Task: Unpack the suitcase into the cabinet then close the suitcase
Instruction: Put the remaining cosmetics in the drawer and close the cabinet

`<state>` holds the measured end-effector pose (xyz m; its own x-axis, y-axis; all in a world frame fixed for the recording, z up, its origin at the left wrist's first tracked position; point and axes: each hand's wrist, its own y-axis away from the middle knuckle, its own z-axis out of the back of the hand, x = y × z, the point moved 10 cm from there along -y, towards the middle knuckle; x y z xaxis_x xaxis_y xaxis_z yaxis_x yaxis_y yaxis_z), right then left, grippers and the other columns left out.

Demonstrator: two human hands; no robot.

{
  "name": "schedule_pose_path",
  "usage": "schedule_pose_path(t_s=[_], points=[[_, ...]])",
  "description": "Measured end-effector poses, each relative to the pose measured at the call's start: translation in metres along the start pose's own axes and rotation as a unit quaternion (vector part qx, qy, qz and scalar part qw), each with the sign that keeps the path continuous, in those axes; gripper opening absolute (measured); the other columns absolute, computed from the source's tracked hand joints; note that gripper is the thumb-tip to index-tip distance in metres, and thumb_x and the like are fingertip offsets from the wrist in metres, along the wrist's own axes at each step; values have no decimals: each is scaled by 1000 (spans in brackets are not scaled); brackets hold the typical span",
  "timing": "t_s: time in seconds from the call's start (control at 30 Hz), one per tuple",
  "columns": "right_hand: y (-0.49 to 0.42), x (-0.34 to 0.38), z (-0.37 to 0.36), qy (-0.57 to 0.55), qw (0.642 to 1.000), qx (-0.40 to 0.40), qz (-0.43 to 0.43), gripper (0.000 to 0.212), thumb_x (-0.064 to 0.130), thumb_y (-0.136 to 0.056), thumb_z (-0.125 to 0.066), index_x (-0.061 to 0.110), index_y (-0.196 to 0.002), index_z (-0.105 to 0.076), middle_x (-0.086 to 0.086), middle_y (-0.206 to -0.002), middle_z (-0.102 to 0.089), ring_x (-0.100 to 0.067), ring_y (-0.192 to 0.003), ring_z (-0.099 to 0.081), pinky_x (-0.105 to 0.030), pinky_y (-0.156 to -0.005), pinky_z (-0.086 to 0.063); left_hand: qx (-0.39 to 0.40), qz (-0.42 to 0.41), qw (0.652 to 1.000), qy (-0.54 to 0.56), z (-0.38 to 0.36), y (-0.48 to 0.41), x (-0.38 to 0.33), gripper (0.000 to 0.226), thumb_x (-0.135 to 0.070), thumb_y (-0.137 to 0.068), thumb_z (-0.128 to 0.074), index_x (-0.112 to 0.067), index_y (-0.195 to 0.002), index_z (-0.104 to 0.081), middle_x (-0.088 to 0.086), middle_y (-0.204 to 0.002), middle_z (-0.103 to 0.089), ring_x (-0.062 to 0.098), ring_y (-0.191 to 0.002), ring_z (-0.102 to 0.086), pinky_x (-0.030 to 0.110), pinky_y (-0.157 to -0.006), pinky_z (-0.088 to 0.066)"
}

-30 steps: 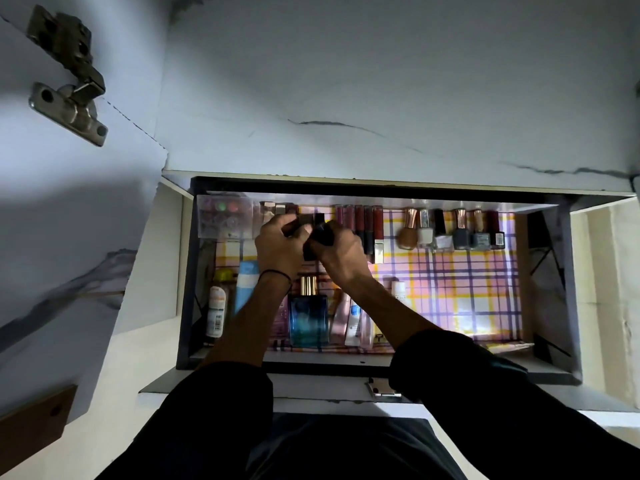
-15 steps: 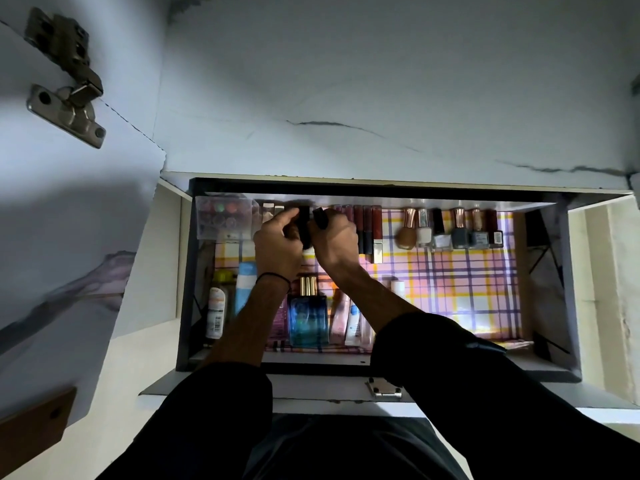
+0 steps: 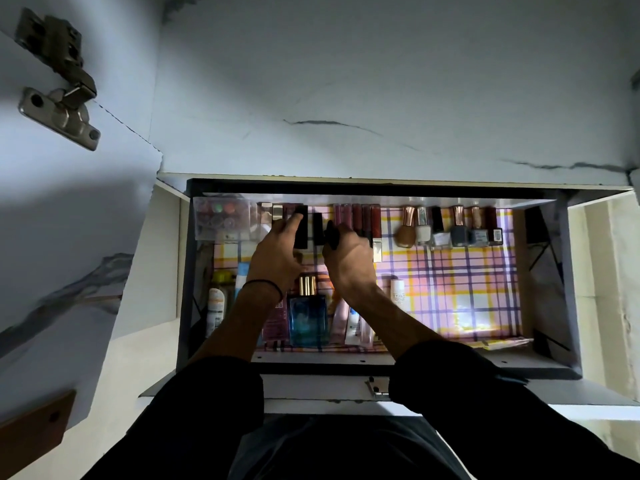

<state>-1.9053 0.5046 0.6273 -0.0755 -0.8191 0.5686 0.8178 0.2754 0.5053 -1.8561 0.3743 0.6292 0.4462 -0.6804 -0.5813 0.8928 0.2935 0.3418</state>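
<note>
Hands, clasped together half a second ago, are now apart. Left hand (image 3: 277,252) holds a black tube (image 3: 300,227) upright in the far row of the cabinet (image 3: 540,367), forefinger laid up its left side and thumb hidden. A second black tube (image 3: 318,229) stands free just right of it. Right hand (image 3: 348,259) curls round a dark item (image 3: 332,234) that cannot be identified. Lip gloss tubes (image 3: 367,220) stand to its right, nail polish bottles (image 3: 450,226) farther right, and a blue perfume bottle (image 3: 308,315) nearer.
</note>
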Motion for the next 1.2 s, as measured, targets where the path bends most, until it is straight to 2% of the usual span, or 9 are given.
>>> schedule_pose_path(t_s=[0.1,0.27,0.57,0.77,0.87,0.97,1.07,1.13,1.2], points=[[-2,3,1,22,1000,-5,12,10,9,-99,-54,12,-102,-62,3,-81,-59,-13,-68,-59,-8,-45,-35,-6,9,1000,-21,-1,-3,8,72,-6,-86,-63,-16,-151,-34,16,-136,-52,33,-118,-55,41,-99,-49],[0,10,-11,41,998,20,39,22,1,-96,-54,12,-114,-61,-5,-91,-69,-15,-70,-66,-20,-56,-54,-14,0,999,-41,2,-4,5,70,-9,-89,-61,-17,-152,-33,18,-131,-56,34,-109,-58,41,-89,-50],[-15,27,3,35,998,-6,46,14,9,-99,-55,12,-101,-68,0,-80,-61,-12,-63,-58,-9,-40,-28,-41,-23,998,-41,11,-9,-7,54,-12,-97,-53,-12,-148,-39,22,-134,-55,39,-114,-56,43,-94,-46],[-21,23,0,27,999,-5,42,10,11,-99,-56,11,-96,-66,1,-79,-63,-6,-60,-56,-8,-42,-35,-39,-23,998,-46,9,-9,-5,54,-16,-97,-55,-12,-148,-40,23,-127,-58,40,-108,-59,46,-90,-51],[-21,16,1,-62,996,-35,48,11,19,-95,-64,9,-99,-69,-1,-86,-71,-15,-76,-70,-25,-56,-55,-23,-5,999,-31,9,-6,-5,61,-13,-93,-57,-16,-150,-36,20,-132,-55,36,-113,-57,44,-94,-49],[-7,11,19,-257,959,-78,92,19,25,-96,-62,8,-103,-65,-2,-89,-70,-13,-75,-68,-22,-59,-52,-35,10,999,28,11,0,-6,65,-10,-86,-64,-16,-147,-40,13,-126,-58,28,-110,-59,38,-94,-51],[0,-13,29,-373,924,-73,33,12,21,-100,-55,13,-103,-63,-14,-90,-70,-28,-79,-68,-40,-62,-56,-36,56,992,109,6,10,-5,54,-10,-87,-67,-11,-138,-52,9,-107,-63,21,-95,-61,26,-82,-46],[3,-26,34,-392,916,-82,11,13,15,-101,-56,22,-106,-64,-8,-100,-73,-23,-91,-70,-35,-73,-60,-18,76,987,143,-3,16,-7,47,-9,-89,-65,-9,-135,-55,12,-111,-66,21,-96,-62,25,-83,-46],[6,-31,40,-374,923,-90,19,14,8,-100,-55,17,-103,-66,1,-89,-71,-5,-77,-67,-22,-64,-55,-1,79,987,142,-12,20,-13,47,-7,-90,-63,-8,-136,-54,16,-118,-66,25,-103,-63,24,-85,-46]])
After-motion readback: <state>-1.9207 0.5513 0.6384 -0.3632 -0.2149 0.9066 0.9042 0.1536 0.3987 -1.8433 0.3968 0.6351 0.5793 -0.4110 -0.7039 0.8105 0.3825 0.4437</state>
